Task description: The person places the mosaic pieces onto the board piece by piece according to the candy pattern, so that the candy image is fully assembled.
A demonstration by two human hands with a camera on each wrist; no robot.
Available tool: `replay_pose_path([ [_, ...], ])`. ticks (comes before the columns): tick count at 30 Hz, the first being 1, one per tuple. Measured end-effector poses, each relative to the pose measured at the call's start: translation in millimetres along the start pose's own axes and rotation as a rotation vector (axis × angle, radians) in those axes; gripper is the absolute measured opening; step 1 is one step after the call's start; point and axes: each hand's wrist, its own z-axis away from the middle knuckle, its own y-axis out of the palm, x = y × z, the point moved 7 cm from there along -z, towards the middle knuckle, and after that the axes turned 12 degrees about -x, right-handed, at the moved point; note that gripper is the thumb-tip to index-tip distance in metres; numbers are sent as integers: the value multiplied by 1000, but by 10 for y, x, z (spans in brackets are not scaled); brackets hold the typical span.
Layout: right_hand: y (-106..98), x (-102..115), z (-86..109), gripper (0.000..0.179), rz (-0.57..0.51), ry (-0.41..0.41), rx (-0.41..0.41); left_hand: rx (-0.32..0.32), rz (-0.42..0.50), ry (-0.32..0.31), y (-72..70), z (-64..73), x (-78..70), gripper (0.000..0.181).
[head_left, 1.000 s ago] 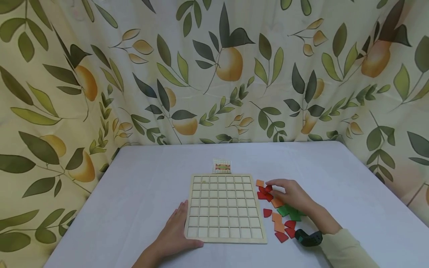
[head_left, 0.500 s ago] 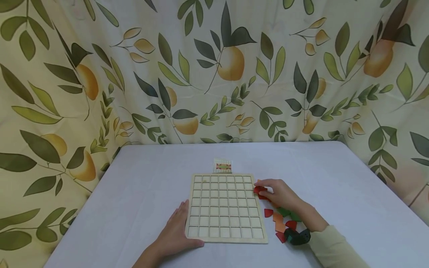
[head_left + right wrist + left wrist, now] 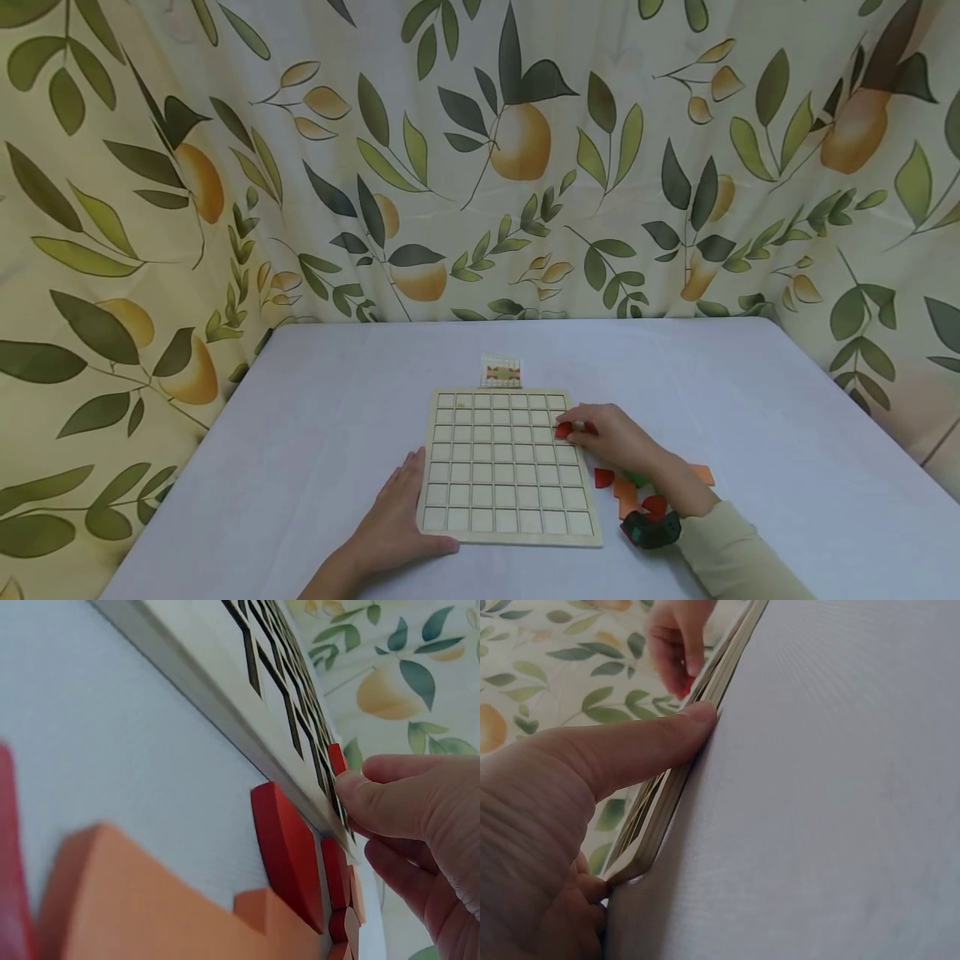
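Observation:
In the head view, a wooden grid board (image 3: 510, 462) lies on the table. My left hand (image 3: 390, 517) rests against its near left corner, the fingers straight along the left side and the thumb on the near edge. The thumb (image 3: 645, 742) presses the board's rim in the left wrist view. My right hand (image 3: 611, 433) pinches a red piece (image 3: 563, 430) between thumb and fingertips, over a square of the rightmost column near the far side. The right wrist view shows that red piece (image 3: 337, 757) tilted at the grid lines.
Right of the board lie loose red (image 3: 603, 477), orange (image 3: 626, 493) and green pieces, partly hidden beneath the right forearm and its wrist camera (image 3: 651, 529). A small pattern card (image 3: 501, 372) stands behind the board. A leaf-print curtain (image 3: 480, 167) hangs beyond the table.
My right hand has taken a red piece from the heap and moved it left onto the board's right side. The left hand stays at the corner.

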Motion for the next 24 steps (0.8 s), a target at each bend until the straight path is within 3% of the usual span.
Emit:
replay_pose_path([
  [13,48,5,24,25,5,-52,10,-5,9,5,-14,7,-10,124],
  [24,28,9,17,25,-11,-32,14,-5,5,11,-19,6,-17,123],
])
